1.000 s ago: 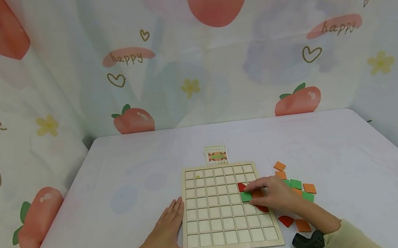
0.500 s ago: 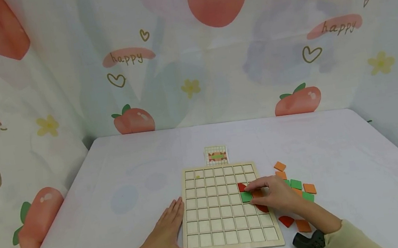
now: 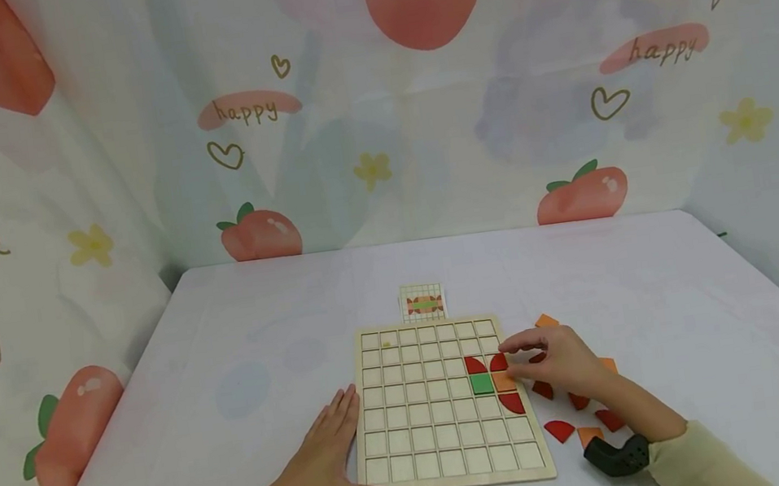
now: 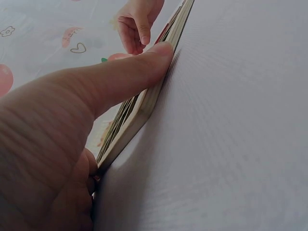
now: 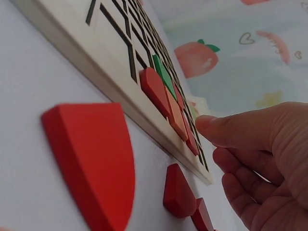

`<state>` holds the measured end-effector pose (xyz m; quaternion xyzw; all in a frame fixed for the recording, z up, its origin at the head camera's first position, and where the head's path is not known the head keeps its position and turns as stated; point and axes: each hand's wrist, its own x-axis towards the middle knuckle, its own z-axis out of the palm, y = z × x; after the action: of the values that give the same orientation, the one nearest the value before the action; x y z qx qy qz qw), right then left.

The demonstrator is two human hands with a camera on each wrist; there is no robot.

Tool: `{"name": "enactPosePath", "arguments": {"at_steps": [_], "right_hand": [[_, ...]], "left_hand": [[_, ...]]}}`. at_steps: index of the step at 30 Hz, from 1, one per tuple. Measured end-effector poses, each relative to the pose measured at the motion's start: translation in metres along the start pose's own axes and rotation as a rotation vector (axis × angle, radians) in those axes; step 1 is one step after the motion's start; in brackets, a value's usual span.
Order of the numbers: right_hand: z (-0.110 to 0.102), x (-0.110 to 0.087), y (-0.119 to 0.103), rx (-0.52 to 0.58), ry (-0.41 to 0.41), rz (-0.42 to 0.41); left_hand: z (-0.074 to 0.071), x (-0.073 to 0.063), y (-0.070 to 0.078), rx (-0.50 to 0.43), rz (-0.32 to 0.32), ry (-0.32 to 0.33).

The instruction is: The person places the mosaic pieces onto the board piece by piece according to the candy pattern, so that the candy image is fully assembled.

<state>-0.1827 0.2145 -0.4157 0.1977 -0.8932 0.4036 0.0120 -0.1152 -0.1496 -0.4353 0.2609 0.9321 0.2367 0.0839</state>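
A wooden grid board [image 3: 423,440] lies flat on the table. My left hand [image 3: 323,465] rests against its near left corner, fingers straight along the left side; its thumb [image 4: 137,70] presses the near edge in the left wrist view. On the board's right side sit a green square tile [image 3: 481,383], an orange square tile [image 3: 504,382] and red quarter-round tiles, one of them [image 3: 512,404] below the orange. Over the right edge hovers my right hand [image 3: 560,360], thumb and forefinger apart beside the orange tile. Nothing shows between those fingers in the right wrist view.
Loose tiles lie right of the board, among them a red quarter-round [image 3: 559,431] and an orange one [image 3: 546,321]; my right hand and forearm hide part of them. A small pattern card [image 3: 424,303] touches the board's far edge. Behind stands a printed cloth [image 3: 446,112].
My right hand has drawn back to the right, off the green tile. The orange tile and a red quarter-round above it now show. My left hand has stayed put.
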Motion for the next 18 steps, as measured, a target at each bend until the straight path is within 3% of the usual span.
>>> {"name": "enactPosePath", "arguments": {"at_steps": [8,18], "right_hand": [[-0.009,-0.007,0.005,-0.074,0.001,0.124],[-0.023,-0.020,0.007,-0.067,-0.069,0.095]], "left_hand": [[0.000,-0.001,0.000,-0.006,-0.003,-0.001],[0.002,-0.001,-0.002,-0.011,0.007,0.005]]}}
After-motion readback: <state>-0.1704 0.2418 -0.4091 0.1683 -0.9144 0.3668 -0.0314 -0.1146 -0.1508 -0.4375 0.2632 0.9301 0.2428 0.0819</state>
